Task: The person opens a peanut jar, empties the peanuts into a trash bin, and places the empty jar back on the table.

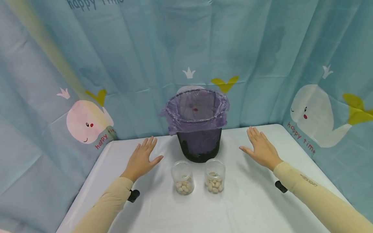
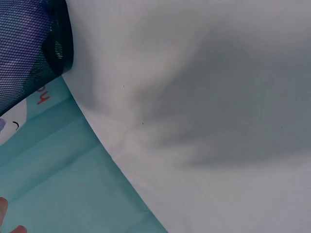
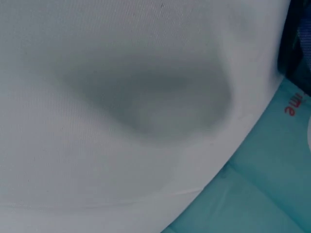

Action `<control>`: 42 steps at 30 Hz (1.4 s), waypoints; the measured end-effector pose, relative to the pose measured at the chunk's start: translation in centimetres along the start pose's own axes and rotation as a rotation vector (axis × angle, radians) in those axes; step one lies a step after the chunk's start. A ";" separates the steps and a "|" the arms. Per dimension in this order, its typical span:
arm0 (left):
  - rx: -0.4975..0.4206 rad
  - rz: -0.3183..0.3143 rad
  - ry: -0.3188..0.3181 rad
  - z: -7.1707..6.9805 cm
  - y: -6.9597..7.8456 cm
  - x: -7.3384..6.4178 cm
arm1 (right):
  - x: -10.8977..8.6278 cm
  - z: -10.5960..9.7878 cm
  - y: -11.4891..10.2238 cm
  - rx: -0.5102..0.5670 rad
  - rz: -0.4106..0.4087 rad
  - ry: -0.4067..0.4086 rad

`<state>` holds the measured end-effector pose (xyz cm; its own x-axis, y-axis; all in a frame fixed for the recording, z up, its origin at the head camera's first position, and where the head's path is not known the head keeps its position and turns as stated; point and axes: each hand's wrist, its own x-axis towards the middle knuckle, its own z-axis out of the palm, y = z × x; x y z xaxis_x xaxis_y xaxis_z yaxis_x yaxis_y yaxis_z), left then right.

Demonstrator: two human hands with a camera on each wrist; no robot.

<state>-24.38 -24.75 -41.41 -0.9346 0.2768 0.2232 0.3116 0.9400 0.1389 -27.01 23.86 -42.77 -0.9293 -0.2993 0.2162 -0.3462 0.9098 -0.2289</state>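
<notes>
Clear containers (image 1: 183, 173) stand upright side by side, a gap between them, at the lower centre of the frame, each part-filled with pale nut-like pieces (image 1: 215, 185). They look light and smooth, probably thin plastic that would flex if squeezed, so a gentle hold round the upper wall seems best; the loose pieces could spill if tipped. Both lie well apart from the fingers: down and right of the left hand (image 1: 142, 159), down and left of the right hand (image 1: 262, 149). Each hand's fingers are straight, thumb spread away, holding nothing. Just behind the containers, a dark mesh bin (image 1: 201, 144) with a purple liner (image 1: 199, 125) stands on the white counter (image 1: 163, 210), before a blue curtain (image 1: 140, 58).
</notes>
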 end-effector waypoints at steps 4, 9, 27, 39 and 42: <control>-0.009 0.000 0.000 0.1 0.3 -0.2 | -0.4 0.1 -0.4 0.028 -0.012 0.000; -0.030 0.014 0.005 0.2 0.9 -0.7 | -0.8 0.1 -1.0 0.050 -0.020 0.002; -0.114 0.046 -0.001 0.2 2.7 -2.2 | -1.7 0.6 -3.6 0.123 -0.068 0.011; -0.180 0.062 0.015 0.7 3.7 -3.6 | -2.7 0.5 -5.6 0.162 -0.086 0.015; -0.196 0.049 0.008 0.7 3.9 -4.1 | -3.1 0.6 -6.1 0.184 -0.087 0.010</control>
<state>-19.48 -22.07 -42.50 -0.9162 0.3193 0.2420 0.3851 0.8685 0.3122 -22.12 19.01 -42.63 -0.8938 -0.3708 0.2520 -0.4437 0.8126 -0.3780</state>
